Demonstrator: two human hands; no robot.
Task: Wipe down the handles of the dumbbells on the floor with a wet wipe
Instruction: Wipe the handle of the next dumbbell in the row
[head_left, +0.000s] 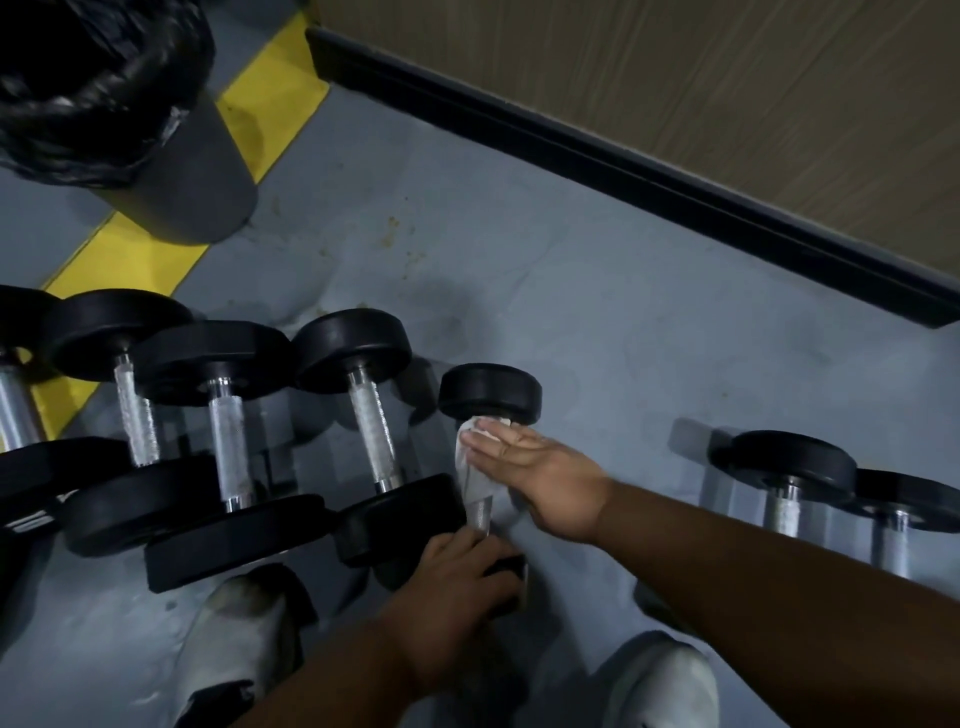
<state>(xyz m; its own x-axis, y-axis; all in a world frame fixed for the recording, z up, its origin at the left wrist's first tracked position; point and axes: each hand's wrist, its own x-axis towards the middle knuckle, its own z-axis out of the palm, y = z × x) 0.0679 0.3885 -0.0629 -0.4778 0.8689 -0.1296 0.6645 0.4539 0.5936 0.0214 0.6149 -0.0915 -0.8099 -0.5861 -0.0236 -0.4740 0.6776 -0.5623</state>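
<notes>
White wet wipe (475, 467) on dumbbell handle (480, 512), under right hand (535, 467)

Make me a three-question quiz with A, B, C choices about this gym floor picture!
1. Where is the wet wipe?
A. on the bin
B. round a dumbbell handle
C. on a shoe

2. What colour is the floor stripe?
A. yellow
B. red
C. green

3. What is the left hand doing?
A. waving in the air
B. lying flat on the floor
C. gripping the dumbbell's near end

Answers: B, the wipe wraps the handle under the right hand; A, the stripe beside the bin is yellow; C, its fingers curl round the dumbbell.
</notes>
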